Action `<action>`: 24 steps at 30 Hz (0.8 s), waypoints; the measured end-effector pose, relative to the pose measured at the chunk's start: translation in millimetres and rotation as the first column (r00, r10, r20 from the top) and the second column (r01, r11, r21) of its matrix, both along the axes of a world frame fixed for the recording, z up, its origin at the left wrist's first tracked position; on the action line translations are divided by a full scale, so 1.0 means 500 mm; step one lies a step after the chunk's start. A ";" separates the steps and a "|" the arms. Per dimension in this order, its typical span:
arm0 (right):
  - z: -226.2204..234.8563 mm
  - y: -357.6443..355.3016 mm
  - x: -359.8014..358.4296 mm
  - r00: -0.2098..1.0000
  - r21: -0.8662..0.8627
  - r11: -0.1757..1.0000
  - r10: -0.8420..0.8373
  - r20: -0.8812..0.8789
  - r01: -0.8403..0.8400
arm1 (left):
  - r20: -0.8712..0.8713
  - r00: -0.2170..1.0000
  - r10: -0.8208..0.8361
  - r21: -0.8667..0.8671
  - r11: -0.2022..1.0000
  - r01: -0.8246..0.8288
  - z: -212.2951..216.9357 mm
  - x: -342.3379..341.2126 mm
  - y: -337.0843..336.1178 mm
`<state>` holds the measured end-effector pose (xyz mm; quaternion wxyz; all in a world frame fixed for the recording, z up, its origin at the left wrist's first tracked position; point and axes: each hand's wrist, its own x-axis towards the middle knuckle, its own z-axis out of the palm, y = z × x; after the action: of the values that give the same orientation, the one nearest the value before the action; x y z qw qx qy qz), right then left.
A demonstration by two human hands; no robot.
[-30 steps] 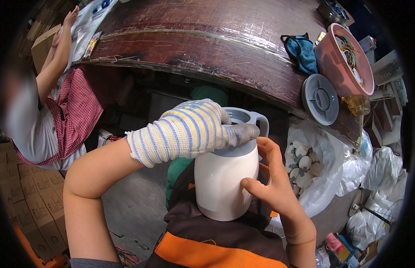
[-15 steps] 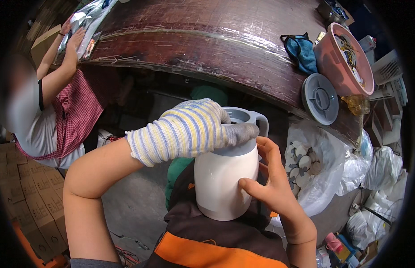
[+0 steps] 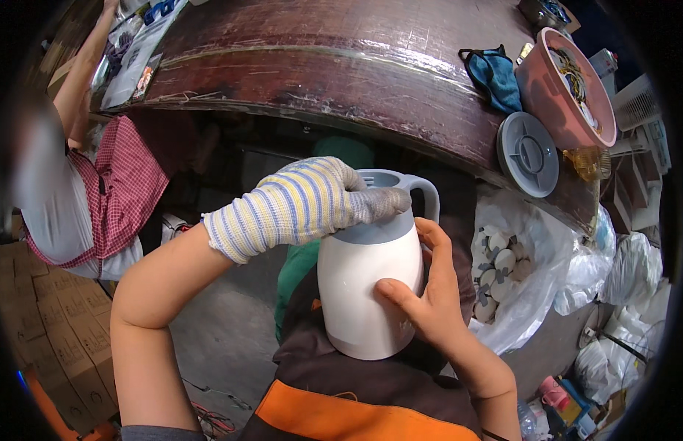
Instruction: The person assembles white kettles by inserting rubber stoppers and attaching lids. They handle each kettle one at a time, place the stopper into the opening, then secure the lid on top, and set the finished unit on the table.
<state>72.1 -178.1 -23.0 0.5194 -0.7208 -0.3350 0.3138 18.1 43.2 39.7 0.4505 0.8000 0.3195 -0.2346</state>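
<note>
A white vacuum jug (image 3: 360,294) with a grey collar and handle stands nearly upright on my lap, over a dark apron with an orange band. My left hand (image 3: 308,202), in a striped knit glove with dirty fingertips, is closed over the jug's grey rim; its thumb lies across the collar and the other fingers go partly out of sight at the opening. Bare, my right hand (image 3: 437,301) grips the jug's right side below the handle. Its thumb presses the white wall, while most of its fingers are hidden behind the body.
Ahead runs a dark red worktable (image 3: 319,81). On its right lie a blue cloth mask (image 3: 494,77), a grey round lid (image 3: 529,154) and a pink basin (image 3: 562,88). A plastic bag (image 3: 532,294) of round parts sits right; cartons (image 3: 58,331) and a co-worker are left.
The jug has turned slightly, and my right thumb has slid left across its wall. My left hand has shifted a little left. The co-worker's arms have reached farther up, away from the silvery sheet.
</note>
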 end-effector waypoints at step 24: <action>-0.009 -0.052 0.023 0.986 0.079 0.984 -0.164 0.034 0.161 | 0.088 0.996 0.019 -0.087 0.996 -0.011 -0.003 -0.007 0.006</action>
<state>83.4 -203.9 -27.4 0.5633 -0.7317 -0.2970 0.2429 14.7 46.4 38.0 0.5003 0.7869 0.2946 -0.2093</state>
